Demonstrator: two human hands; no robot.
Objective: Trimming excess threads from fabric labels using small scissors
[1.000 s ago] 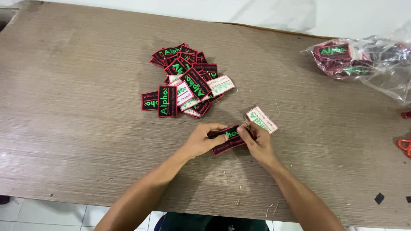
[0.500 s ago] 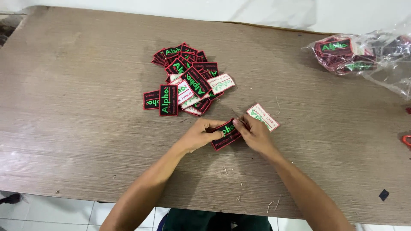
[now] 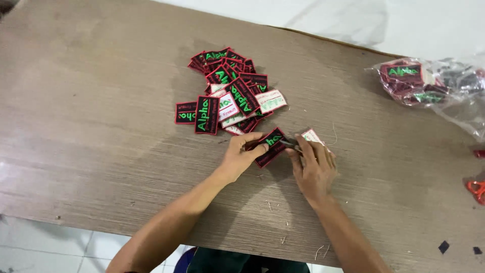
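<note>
Black patch [image 3: 270, 146] btwn both hands; patch pile [image 3: 227, 91] just behind.

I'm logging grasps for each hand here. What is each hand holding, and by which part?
The left hand pinches a black patch by its left end. The right hand holds a small dark tool against the patch's right edge; what kind is unclear.

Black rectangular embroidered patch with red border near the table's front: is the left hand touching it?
Touching. The head view shows the left hand pinching the black red-bordered patch, fingers overlapping its edge.
</note>
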